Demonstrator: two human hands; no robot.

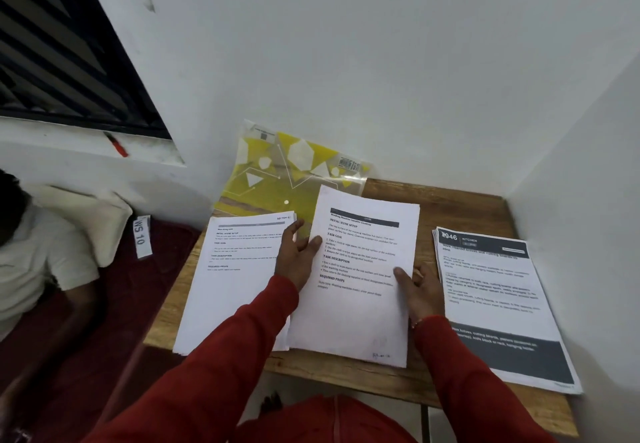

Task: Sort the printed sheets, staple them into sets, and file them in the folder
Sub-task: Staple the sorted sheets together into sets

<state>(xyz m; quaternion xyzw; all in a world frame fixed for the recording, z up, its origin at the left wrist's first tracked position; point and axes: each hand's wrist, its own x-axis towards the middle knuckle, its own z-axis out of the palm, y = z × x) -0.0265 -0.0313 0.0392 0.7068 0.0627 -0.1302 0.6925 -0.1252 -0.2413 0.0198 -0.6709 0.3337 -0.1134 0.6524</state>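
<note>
Hands (pixel 298 255) (pixel 420 290) grip middle stack (pixel 353 304) edges — side stacks just beside

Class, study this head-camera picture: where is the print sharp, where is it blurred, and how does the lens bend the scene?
Head view: headings on the middle sheet are legible; text on the right stack and left stack is smeared; wide-angle lens bows the table edges and window frame; lighting is soft.

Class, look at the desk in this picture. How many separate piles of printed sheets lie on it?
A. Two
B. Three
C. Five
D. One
B: a left pile, a middle pile held at its edges by the left hand and right hand, and a right pile with a dark header lie on the wooden desk.
</note>
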